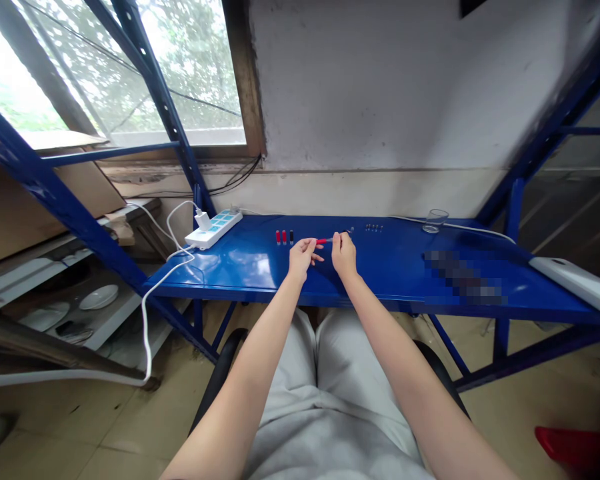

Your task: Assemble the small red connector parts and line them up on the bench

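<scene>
Both hands meet over the blue table, holding a slim red pen [321, 241] level between them. My left hand [303, 257] pinches its red end, with the other fingers loosely curled. At its greyish end, my right hand [344, 255] is closed with thumb and fingertips, which hide part of it. A dark small piece shows just beyond the right fingers, too small to name. Left of my hands stand two red caps, a left one [278, 237] and a right one [285, 237], beside a black cap [291, 237]. Several tiny pieces [374, 228] lie in rows to the right.
On the blue table [240, 270], a white power strip [214, 229] with a plugged-in cable stands at left. A clear glass [435, 221] is at the back right. Nearer lies a pixelated dark object [463, 277]; a white device [577, 280] sits at the right end.
</scene>
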A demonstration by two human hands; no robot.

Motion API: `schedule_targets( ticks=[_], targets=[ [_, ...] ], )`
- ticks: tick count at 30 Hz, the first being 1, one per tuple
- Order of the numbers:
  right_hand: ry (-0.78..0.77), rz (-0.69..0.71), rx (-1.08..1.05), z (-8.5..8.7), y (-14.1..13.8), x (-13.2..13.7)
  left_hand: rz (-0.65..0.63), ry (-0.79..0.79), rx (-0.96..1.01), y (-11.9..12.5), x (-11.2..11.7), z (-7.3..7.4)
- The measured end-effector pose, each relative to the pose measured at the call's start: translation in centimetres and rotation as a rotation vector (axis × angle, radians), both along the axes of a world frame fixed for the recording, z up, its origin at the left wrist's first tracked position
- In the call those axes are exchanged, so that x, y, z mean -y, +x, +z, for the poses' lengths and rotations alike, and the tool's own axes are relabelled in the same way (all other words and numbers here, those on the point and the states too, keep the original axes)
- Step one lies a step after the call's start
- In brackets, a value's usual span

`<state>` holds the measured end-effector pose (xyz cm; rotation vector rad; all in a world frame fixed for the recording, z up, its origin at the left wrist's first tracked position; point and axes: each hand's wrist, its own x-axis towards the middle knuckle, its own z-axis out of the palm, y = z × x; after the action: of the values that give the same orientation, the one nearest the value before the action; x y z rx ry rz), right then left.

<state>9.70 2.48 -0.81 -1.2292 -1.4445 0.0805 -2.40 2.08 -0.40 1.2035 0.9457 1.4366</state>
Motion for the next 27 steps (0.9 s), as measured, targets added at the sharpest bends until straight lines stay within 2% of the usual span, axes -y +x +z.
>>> schedule_targets(
  ticks=[5, 12, 21, 25, 27],
  targets=[
    [-0.05, 0.032, -0.019, -0.28, 0.14, -0.18, 0.028, -0.006, -0.006, -0.03, -0.08, -0.01],
    [-0.098, 0.148, 0.031, -0.42, 0.02, -0.15, 0.038, -0.01, -0.003, 0.04, -0.26, -0.12],
    [-0.06, -0.005, 0.025, -0.25, 0.08, -0.2, 0.09, 0.009, 0.012, -0.08, -0.53, -0.38],
    [-0.011, -0.126, -0.048, 0.13, 0.24, 0.14, 0.146, 0.025, 0.055, -0.2, -0.64, -0.52],
    [0.006, -0.144, -0.103, 0.29, 0.32, 0.28, 0.137, 0.031, 0.041, -0.16, -0.53, -0.48]
  ],
)
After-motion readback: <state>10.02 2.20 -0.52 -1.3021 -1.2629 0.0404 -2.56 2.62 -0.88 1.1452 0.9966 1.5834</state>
